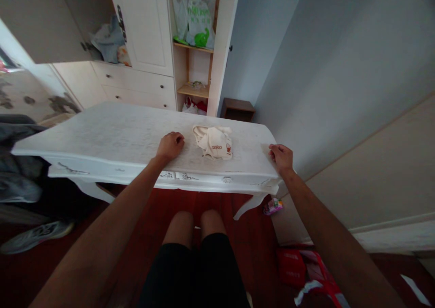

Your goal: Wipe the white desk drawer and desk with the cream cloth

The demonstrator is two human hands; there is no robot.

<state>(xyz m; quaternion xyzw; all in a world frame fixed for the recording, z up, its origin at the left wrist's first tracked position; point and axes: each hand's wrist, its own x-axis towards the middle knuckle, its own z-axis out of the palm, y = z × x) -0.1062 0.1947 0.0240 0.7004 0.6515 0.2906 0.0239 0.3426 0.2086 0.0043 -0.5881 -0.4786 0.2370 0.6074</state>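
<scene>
A crumpled cream cloth (pixel 215 143) with small brown print lies on the white desk (pixel 129 122), between my two hands. Just left of it, apart from the cloth, my left hand (pixel 171 146) rests on the desktop with its fingers curled in and nothing visible in them. My right hand (pixel 282 157) is at the desk's right end, well away from the cloth. Its fingers are bent and drawn together, and no object shows in them.
Behind the desk stands a white wardrobe (pixel 149 31) with open doors, plastic bags (pixel 200 20) on a shelf. A small brown cabinet (pixel 238 110) sits by the grey wall. Red bags (pixel 295 269) lie on the floor at right, a shoe (pixel 37 235) at left.
</scene>
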